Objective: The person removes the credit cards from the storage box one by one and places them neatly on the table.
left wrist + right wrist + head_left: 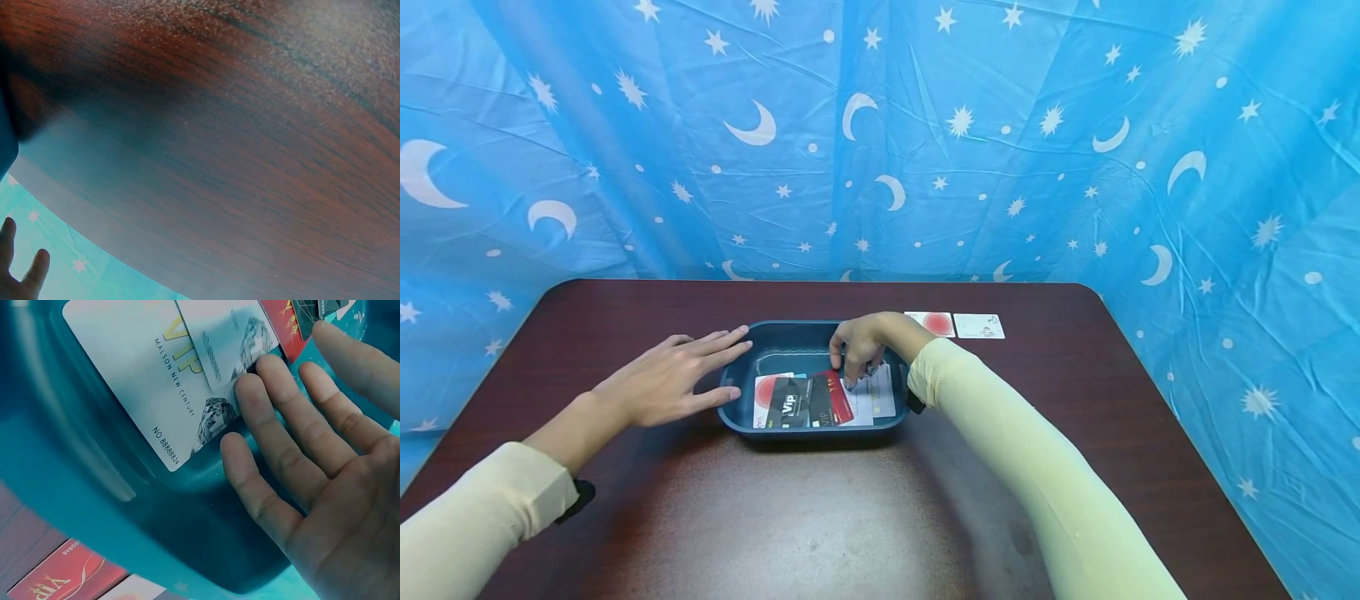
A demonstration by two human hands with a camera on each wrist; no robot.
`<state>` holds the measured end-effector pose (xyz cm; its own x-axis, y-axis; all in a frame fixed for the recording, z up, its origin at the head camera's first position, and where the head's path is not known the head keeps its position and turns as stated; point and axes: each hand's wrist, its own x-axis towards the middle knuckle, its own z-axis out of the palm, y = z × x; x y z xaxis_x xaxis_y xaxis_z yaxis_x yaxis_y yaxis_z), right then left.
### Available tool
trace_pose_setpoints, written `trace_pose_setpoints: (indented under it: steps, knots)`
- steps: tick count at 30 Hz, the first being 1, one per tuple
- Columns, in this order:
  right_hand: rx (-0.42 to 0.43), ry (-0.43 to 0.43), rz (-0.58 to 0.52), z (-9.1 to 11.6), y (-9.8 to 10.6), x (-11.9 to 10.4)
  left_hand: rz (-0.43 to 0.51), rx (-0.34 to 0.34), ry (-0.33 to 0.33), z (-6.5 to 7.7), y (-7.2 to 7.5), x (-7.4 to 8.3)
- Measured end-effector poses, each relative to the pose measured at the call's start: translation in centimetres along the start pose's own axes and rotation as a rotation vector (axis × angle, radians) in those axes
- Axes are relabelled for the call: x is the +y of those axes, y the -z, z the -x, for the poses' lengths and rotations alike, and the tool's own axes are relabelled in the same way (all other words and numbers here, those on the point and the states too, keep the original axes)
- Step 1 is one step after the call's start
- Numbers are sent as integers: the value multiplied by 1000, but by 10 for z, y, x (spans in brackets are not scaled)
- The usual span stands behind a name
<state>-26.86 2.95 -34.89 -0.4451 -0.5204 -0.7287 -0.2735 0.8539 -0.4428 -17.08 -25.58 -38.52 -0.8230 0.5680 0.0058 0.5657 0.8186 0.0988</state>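
A dark blue tray (808,432) holds several overlapping cards: one with a red circle (765,392), a dark "Vip" card (788,408), a red and black card (841,402) and white ones (883,388). My left hand (673,375) is spread at the tray's left rim, fingertips right at the edge. Reaching into the tray from the right, my right hand (861,343) has its fingers bent downward over the cards. The right wrist view shows these fingers loosely extended, tips at the edges of two white diamond-print cards (125,369), with nothing pinched.
Behind the tray, to the right, a red-circle card (937,324) and a white card (979,326) lie on the dark wooden table (820,500). Outside the tray, a red VIP card (65,575) shows in the right wrist view. A blue star-and-moon curtain (880,167) hangs behind.
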Motion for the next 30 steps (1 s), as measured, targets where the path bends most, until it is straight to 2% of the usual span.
trace_pose_setpoints:
  steps: [17,23,30]
  knots:
    - [-32,-15,11,-3,-2,-3,3,-2,2,0,0,-1]
    - [1,5,36,2,-2,-3,1,2,-3,0,0,-1]
    - [46,70,78,11,-1,-4,-1,5,-2,0,-1,-1]
